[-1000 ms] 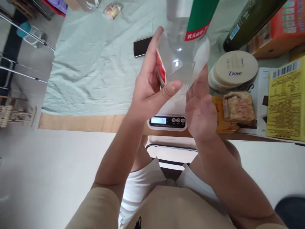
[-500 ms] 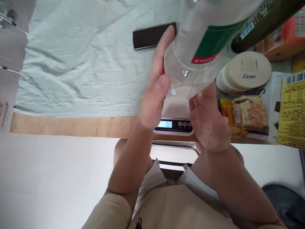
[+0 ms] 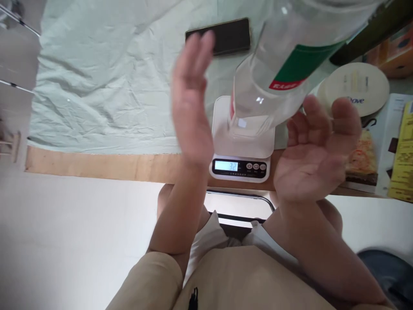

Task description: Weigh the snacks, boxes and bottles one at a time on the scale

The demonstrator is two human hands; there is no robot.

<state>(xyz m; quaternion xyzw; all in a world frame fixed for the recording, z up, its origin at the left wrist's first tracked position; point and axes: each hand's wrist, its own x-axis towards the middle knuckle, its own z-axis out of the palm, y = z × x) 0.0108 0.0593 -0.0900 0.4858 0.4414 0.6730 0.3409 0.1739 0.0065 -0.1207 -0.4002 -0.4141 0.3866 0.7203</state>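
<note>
A large clear plastic bottle (image 3: 284,77) with a green and red label stands on a white kitchen scale (image 3: 240,148) at the table's near edge. The scale's lit display reads 32. My left hand (image 3: 190,99) is open, palm flat, a little to the left of the bottle and apart from it. My right hand (image 3: 314,150) is open, palm up, just right of the bottle's base, touching nothing that I can see. Both hands hold nothing.
A black phone (image 3: 226,34) lies on the pale green cloth (image 3: 106,86) behind the scale. A Dove jar (image 3: 358,88), a snack packet (image 3: 364,157) and a yellow box (image 3: 402,163) crowd the right side. The wooden table edge (image 3: 97,161) runs in front.
Both hands have let go of the bottle and moved outward, the left to the left, the right to the right. The bottle now stands alone on the scale.
</note>
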